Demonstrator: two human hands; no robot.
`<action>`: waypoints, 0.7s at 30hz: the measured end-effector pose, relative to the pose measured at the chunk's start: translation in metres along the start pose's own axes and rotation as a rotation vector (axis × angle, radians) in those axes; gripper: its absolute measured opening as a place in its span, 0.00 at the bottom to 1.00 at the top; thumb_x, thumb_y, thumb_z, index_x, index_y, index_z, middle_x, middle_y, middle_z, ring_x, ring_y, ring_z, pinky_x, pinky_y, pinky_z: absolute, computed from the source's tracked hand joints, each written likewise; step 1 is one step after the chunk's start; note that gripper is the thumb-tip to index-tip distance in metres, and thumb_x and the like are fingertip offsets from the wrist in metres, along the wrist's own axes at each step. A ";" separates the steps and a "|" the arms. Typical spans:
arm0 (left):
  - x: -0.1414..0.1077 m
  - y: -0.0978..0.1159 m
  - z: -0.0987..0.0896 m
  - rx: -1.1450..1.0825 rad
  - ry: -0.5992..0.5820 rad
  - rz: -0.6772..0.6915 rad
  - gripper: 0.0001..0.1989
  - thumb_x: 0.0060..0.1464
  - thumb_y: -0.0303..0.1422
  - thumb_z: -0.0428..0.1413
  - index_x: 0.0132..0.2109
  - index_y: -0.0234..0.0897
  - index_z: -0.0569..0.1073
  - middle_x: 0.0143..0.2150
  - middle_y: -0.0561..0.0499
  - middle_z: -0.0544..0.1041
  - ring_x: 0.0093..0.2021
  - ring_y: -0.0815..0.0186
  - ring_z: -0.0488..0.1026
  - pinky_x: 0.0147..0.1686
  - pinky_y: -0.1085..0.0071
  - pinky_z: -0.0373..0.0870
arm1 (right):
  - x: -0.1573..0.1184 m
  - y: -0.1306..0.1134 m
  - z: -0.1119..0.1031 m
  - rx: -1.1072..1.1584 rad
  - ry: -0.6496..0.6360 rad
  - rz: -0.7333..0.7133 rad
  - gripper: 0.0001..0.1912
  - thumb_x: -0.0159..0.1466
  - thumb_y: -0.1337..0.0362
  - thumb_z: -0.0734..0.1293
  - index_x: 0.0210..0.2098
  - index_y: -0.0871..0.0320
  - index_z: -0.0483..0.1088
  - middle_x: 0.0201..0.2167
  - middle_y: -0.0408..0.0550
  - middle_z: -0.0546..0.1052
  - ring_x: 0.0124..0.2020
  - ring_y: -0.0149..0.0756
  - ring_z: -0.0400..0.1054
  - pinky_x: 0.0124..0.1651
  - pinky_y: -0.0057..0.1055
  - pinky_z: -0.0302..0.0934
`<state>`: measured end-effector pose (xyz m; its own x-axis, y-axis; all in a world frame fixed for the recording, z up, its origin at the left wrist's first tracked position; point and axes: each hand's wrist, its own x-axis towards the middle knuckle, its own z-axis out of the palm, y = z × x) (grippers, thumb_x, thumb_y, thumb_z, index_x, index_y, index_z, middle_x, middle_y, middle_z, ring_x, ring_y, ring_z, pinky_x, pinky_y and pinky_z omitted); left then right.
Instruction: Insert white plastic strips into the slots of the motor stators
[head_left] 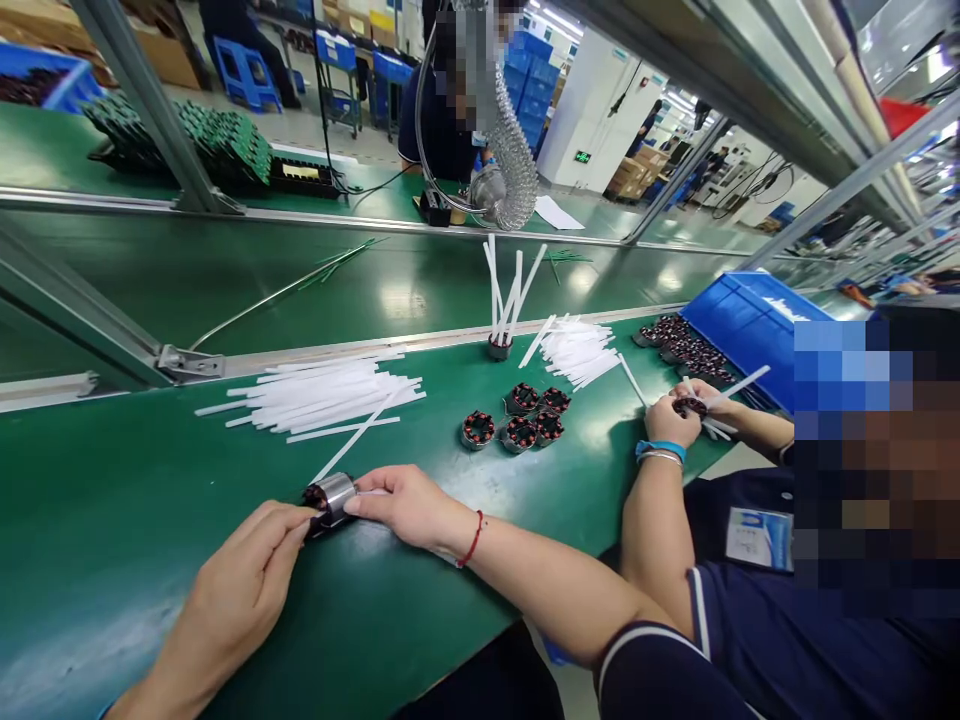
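Observation:
Just above the green tabletop, a motor stator with a silver metal shell lies on its side between my two hands. My left hand pinches its dark, wire-wound left end. On the other end, the thumb and fingers of my right hand are closed. One white strip slants up from the stator toward a loose pile of white strips. Whether my fingers also hold a strip is hidden. Several stators stand in a cluster to the right of my hands.
Another stator stands upright with several white strips in it. A second strip pile lies beside it. At right, a co-worker's hands hold a stator with strips, near a blue bin. A metal frame rail runs behind.

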<state>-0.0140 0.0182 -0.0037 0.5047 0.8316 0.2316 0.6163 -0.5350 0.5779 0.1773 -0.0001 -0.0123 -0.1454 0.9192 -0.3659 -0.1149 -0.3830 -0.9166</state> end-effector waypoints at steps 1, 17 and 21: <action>0.000 0.002 0.000 0.002 0.019 -0.005 0.14 0.59 0.39 0.44 0.37 0.39 0.71 0.34 0.51 0.74 0.32 0.66 0.72 0.32 0.74 0.68 | -0.001 0.000 0.000 -0.007 -0.007 0.009 0.07 0.56 0.64 0.69 0.32 0.60 0.73 0.23 0.39 0.68 0.24 0.25 0.55 0.30 0.23 0.51; 0.009 0.000 0.008 -0.161 -0.016 -0.302 0.17 0.50 0.49 0.52 0.39 0.41 0.70 0.34 0.55 0.74 0.32 0.64 0.72 0.31 0.69 0.70 | -0.008 -0.007 0.006 -0.690 0.055 -0.224 0.09 0.60 0.56 0.65 0.36 0.53 0.72 0.30 0.40 0.73 0.31 0.30 0.64 0.31 0.24 0.53; 0.008 0.012 0.006 -0.235 -0.096 -0.282 0.12 0.54 0.41 0.52 0.33 0.37 0.70 0.34 0.52 0.70 0.36 0.64 0.68 0.38 0.69 0.67 | -0.019 -0.009 0.008 -0.728 0.062 -0.304 0.09 0.61 0.62 0.64 0.41 0.55 0.70 0.33 0.43 0.74 0.32 0.31 0.65 0.34 0.25 0.54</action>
<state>0.0010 0.0177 0.0008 0.3963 0.9176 -0.0295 0.5890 -0.2294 0.7749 0.1731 -0.0146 0.0037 -0.1534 0.9856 -0.0709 0.5342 0.0223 -0.8451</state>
